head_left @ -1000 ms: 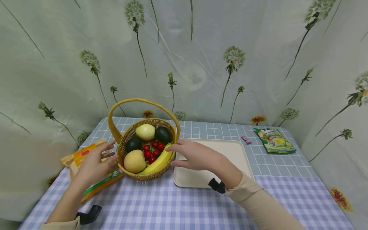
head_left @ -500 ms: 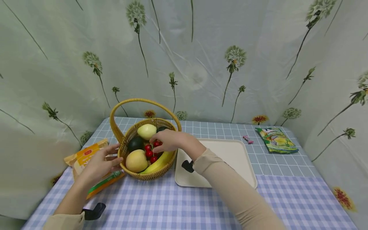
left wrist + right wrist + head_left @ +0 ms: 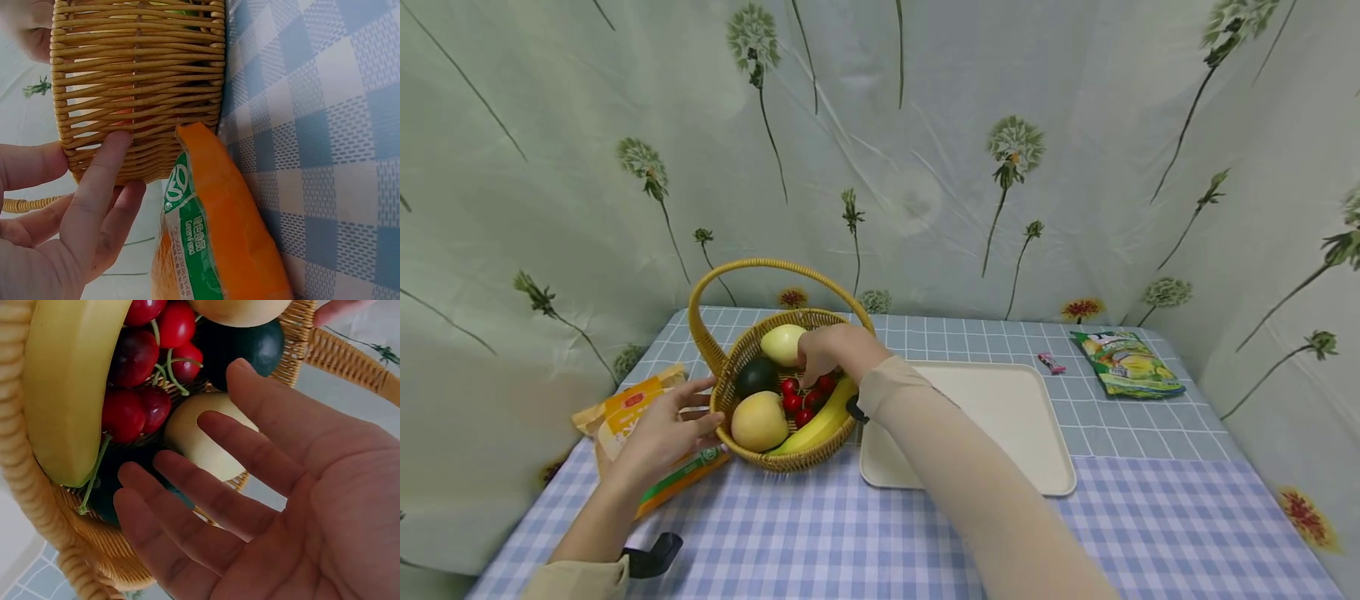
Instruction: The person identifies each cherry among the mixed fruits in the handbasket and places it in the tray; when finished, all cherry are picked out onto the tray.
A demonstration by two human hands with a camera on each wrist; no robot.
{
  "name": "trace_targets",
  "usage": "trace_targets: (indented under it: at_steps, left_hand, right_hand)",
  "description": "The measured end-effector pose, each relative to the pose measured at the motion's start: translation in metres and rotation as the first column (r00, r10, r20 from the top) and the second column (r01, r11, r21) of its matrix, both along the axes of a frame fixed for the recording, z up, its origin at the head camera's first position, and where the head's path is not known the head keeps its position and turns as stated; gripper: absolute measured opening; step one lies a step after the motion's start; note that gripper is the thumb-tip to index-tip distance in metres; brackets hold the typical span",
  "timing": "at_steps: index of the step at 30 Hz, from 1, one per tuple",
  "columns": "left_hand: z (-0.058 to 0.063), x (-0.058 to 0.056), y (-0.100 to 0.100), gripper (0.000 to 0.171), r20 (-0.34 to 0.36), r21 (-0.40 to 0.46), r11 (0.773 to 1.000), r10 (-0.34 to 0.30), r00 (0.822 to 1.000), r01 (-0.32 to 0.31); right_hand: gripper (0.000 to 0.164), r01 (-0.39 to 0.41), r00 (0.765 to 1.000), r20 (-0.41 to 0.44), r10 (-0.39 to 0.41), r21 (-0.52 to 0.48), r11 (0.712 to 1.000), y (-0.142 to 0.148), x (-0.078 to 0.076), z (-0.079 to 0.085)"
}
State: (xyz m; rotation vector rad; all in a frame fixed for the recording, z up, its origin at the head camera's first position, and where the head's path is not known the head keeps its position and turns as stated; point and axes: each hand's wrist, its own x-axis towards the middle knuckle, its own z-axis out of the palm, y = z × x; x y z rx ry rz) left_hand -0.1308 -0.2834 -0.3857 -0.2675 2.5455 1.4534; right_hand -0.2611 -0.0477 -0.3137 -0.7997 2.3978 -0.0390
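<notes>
My left hand (image 3: 666,429) touches the left side of a wicker basket (image 3: 808,460), one fingertip at its rim and others against the outer weave. Over the back right of the basket hovers my right hand (image 3: 300,500), its fingers spread and slightly bent, holding nothing. Under those fingers lie a pale yellow-green fruit (image 3: 206,434) and a dark green fruit (image 3: 109,494), partly hidden. Red cherries (image 3: 125,412) with stems fill the middle. A banana (image 3: 820,425) lies along the right wall, a yellow apple-like fruit (image 3: 760,422) at front left, another dark green fruit (image 3: 757,377) behind it.
An orange food packet (image 3: 240,231) lies beneath the left hand, against the basket. Right of the basket sits a cream tray (image 3: 1000,400), partly under the right sleeve. A small pink wrapped sweet (image 3: 1051,363) and a green snack bag (image 3: 1127,364) lie at the back right.
My right hand has moved left from the basket's right rim to above the fruit at its back. My left hand has come in to touch the basket's left side. The fruit stays put.
</notes>
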Motion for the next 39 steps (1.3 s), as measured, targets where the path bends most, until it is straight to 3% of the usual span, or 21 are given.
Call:
trace_targets:
  at_steps: [6, 13, 23, 39]
  left_hand:
    - [0.0, 0.001, 0.001, 0.069, -0.011, -0.026, 1.0, 0.01, 1.0, -0.01]
    - [-0.001, 0.002, 0.001, 0.069, -0.009, -0.036, 0.999, 0.015, 1.0, -0.015]
    - [-0.002, 0.001, 0.002, 0.069, -0.007, -0.019, 1.0, 0.013, 1.0, -0.013]
    - [-0.003, 0.003, 0.001, 0.068, -0.021, -0.007, 1.0, 0.016, 1.0, -0.017]
  right_hand:
    - [0.029, 0.012, 1.0, 0.026, -0.014, 0.092, 0.996, -0.005, -0.004, 0.0]
    - [0.014, 0.037, 0.998, 0.054, -0.041, 0.073, 0.997, -0.007, -0.007, -0.005]
    - [0.028, 0.052, 0.998, 0.035, -0.055, 0.088, 0.995, -0.003, -0.007, -0.01]
    - [0.021, 0.026, 0.997, 0.071, -0.03, 0.068, 0.997, -0.005, -0.008, -0.012]
